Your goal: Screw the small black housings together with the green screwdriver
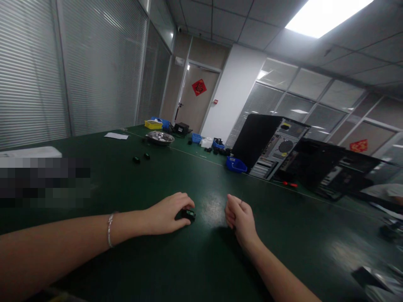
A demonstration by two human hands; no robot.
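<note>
My left hand [166, 213] rests on the green tabletop [176, 268], thumb and fingers curled around a small black block-like part [189, 214] with a greenish face. A silvery bracelet [110, 230] circles that wrist. To the right, my right hand [239, 216] is held closed just above the table, fingers folded inward. Whatever it may hold is hidden. Farther off on the left lie two small black parts [136, 160] of a similar look.
A shiny metal bowl [160, 137] and a yellow tray [153, 124] stand at the far left. Blue bins [236, 164] sit beside an opened computer case [261, 144] at the right. A red-handled tool [290, 184] lies near it. White paper [116, 136] lies at left.
</note>
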